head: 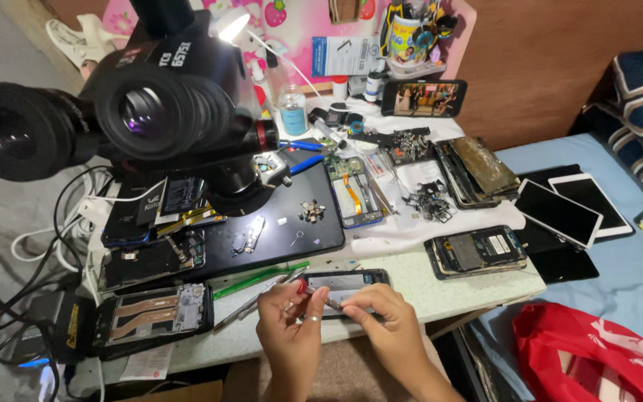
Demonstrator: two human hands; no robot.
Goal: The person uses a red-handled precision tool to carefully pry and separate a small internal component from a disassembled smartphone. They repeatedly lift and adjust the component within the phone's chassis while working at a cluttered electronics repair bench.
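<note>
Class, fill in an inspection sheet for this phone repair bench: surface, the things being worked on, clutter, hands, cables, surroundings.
Surface: pale speckled tabletop, with a black mat under the microscope.
Job's things: opened phone at the table's front edge, held by both hands; a thin metal tool between the fingers.
Clutter: opened phones, loose small parts, a green toothbrush, a clear bottle, a propped phone with a lit screen.
Hands: left hand pinches the tool; right hand grips the phone's edge.
Cables: black and white leads tangled at the left of the table.
Surroundings: blue bed with tablets, red bag.
</note>
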